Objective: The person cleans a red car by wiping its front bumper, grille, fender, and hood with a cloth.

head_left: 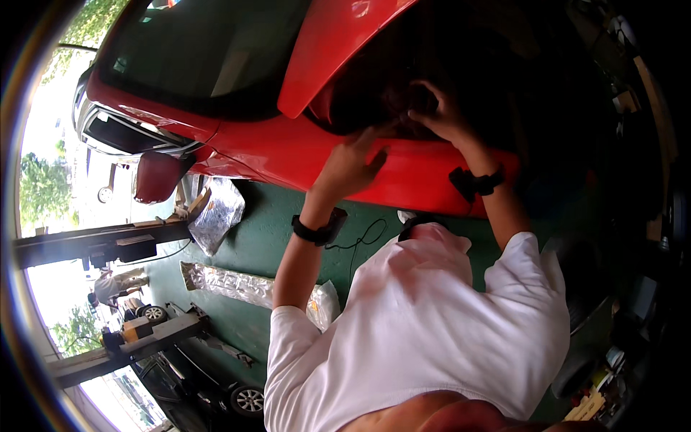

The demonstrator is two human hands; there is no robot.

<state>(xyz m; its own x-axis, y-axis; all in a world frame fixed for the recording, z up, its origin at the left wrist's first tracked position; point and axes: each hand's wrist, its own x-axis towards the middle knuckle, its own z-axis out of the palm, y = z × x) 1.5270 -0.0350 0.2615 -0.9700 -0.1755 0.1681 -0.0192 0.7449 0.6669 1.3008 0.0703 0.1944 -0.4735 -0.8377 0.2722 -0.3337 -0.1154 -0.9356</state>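
Observation:
A red car (252,147) stands in front of me, with a red panel (338,50) raised over a dark opening. My left hand (351,167) is over the car's edge, its index finger stretched toward the opening and its thumb apart; nothing shows in it. Farther right, my right hand (448,119) reaches into the opening, fingers curved and thumb spread from them. I see no object between its fingers, though the dark behind hides detail. Each wrist wears a black band with a small device, the left band (317,229) and the right band (476,183).
A red side mirror (157,176) sticks out on the left. On the green floor (259,248) lie a long silver foil-wrapped piece (234,282), crumpled plastic (219,212) and a thin black cable (363,240). Lift posts (137,353), a black car (194,392) and a person (111,286) are farther left.

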